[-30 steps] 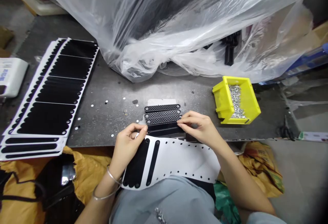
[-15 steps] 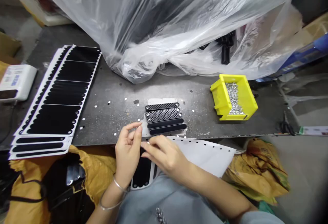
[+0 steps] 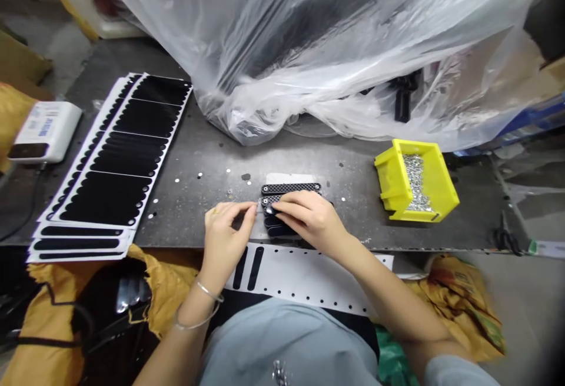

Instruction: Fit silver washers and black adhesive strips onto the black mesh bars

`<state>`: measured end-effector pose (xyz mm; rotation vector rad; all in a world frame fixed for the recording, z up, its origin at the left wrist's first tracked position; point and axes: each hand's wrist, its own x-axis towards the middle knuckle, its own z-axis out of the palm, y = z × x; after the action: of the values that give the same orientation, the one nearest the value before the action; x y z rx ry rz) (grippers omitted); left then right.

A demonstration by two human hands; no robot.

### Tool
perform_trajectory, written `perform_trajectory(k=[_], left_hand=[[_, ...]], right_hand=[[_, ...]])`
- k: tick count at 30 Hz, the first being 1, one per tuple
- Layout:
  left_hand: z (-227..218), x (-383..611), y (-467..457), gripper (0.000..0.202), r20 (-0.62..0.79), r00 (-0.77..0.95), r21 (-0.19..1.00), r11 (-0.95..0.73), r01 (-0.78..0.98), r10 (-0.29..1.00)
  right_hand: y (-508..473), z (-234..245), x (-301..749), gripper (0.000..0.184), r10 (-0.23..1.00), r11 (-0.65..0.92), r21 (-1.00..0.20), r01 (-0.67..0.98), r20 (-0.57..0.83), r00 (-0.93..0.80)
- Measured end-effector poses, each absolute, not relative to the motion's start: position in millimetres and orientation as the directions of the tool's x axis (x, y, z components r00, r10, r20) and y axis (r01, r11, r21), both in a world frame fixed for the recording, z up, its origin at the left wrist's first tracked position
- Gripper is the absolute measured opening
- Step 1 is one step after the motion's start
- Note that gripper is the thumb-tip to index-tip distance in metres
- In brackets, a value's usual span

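My left hand (image 3: 227,236) is beside the left ends of a row of black strips, its thumb and forefinger pinched together. What is in that pinch, if anything, is too small to tell. Over the row lies my right hand (image 3: 315,218), fingertips closed together at the strips' left end; what they grip is unclear. The patterned black strip (image 3: 291,188) at the back shows plainly, with a small ring at each end, while my fingers hide much of the others. Across my lap, a white backing sheet (image 3: 304,274) carries two black stickers (image 3: 255,268) and rows of dark dots.
Stacked sheets of black stickers (image 3: 119,156) lie on the left of the bench (image 3: 212,186), near a white device (image 3: 46,133). A yellow bin (image 3: 392,180) of small silvery parts stands at right, by scissors (image 3: 506,236). Clear plastic sheeting (image 3: 265,92) hangs across the back.
Both hands have moved from over the sheet in my lap up to the row of strips on the bench. The backing sheet now lies flatter, with its two black stickers uncovered. The view has shifted slightly.
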<state>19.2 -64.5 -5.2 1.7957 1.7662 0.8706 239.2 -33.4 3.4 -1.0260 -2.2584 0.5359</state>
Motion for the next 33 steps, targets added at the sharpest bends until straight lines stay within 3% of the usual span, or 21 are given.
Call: perform_trajectory(k=[4, 15, 22, 33], left_hand=[[-8.2, 24.1, -58.8, 0.021, 0.018, -0.026, 0.774, 0.003, 0.634, 0.999], [-8.4, 24.7, -53.5, 0.017, -0.082, -0.017, 0.812, 0.077, 0.578, 0.997], [-11.4, 21.5, -48.3, 0.02, -0.103, 0.018, 0.826, 0.076, 0.558, 0.995], [-13.0, 23.5, -49.7, 0.024, -0.043, 0.079, 0.782, -0.016, 0.623, 0.996]], right_hand=[[-22.1, 0.7, 235.1, 0.019, 0.713, 0.676, -0.569, 0.468, 0.343, -0.612], [-23.1, 8.9, 237.8, 0.02, 0.738, 0.631, -0.602, 0.488, 0.275, -0.616], [-25.5, 13.1, 298.1, 0.014, 0.905, 0.326, -0.788, 0.523, 0.101, -0.413], [-26.2, -0.2, 301.9, 0.014, 0.888, 0.401, -0.772, 0.493, 0.195, -0.417]])
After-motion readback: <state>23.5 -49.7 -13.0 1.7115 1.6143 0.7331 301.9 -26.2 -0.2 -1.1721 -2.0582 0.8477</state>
